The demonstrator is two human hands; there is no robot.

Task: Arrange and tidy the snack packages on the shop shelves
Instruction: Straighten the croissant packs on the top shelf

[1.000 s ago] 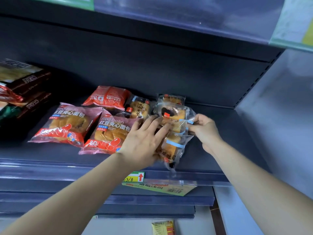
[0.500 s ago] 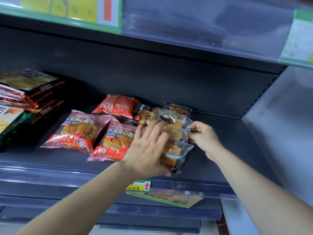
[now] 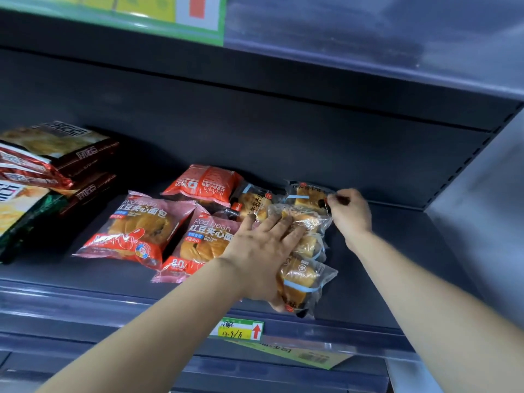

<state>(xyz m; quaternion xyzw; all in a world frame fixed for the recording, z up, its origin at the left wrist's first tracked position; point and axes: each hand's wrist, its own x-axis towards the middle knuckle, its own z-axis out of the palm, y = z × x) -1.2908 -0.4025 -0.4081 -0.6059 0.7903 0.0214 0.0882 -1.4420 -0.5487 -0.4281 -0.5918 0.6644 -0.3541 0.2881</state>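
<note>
The left hand (image 3: 256,252) lies flat with its fingers straight and spread, pressing down on a loose row of clear bread packets (image 3: 304,279). The row runs from the back of the shelf (image 3: 374,279) toward its front edge. The right hand (image 3: 351,213) pinches the right edge of the rear packet (image 3: 307,195), the one nearest the back wall. Just to the left lie two red bean bread packs (image 3: 136,231), the nearer one touching the clear row. An orange-red pack (image 3: 204,182) sits behind them, and dark snack bags (image 3: 56,154) are piled at the far left.

From where I stand, the weak spot looks like the front of the row. The nearest clear packet sits close to the shelf lip, right above the price tag (image 3: 238,330). The film looks slick, so a push from the flat palm could slide it over the edge. The buns look soft, and too much weight from that palm would likely squash them. The pinch at the back has only a thin bit of wrapper. A sharp tug could slip off it, or drag the packet under it out of line.
</note>
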